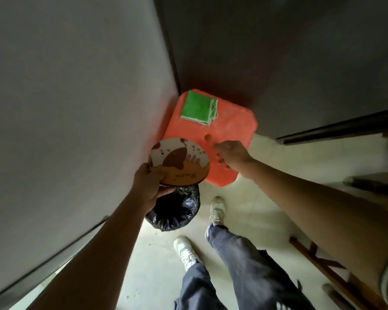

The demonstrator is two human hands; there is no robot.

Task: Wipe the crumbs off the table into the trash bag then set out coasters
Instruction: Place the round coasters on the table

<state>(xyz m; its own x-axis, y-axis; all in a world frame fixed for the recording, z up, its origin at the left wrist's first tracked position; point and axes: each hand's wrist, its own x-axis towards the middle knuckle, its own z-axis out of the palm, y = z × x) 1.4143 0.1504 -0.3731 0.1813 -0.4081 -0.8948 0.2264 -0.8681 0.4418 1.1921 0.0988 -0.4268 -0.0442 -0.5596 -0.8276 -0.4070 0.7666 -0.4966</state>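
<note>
Coasters go out: my left hand (148, 184) grips a round coaster (179, 159) by its near edge, thumb on the printed face and fingers curled beneath. It holds the coaster over the near left corner of the orange tabletop (231, 121) and partly over the open black trash bag (175, 209) on the floor beside it. A dark rim under the coaster may be a second one stacked below; I cannot tell. My right hand (231, 155) hangs over the near right part of the tabletop, fingers loose and spread, holding nothing. Whether its fingertips touch the surface I cannot tell. A folded green cloth (197, 108) lies at the far left of the tabletop, well apart from both hands.

The coaster, printed with a fish and the word "Meow", looks like thin, stiff board: light, unlikely to bend, hardly fragile. An edge pinch should be enough to carry it. If there are two, their smooth faces could slide on each other, so I would take the top one by its free rim. With the bag's mouth just below, a slip could drop it in.
</note>
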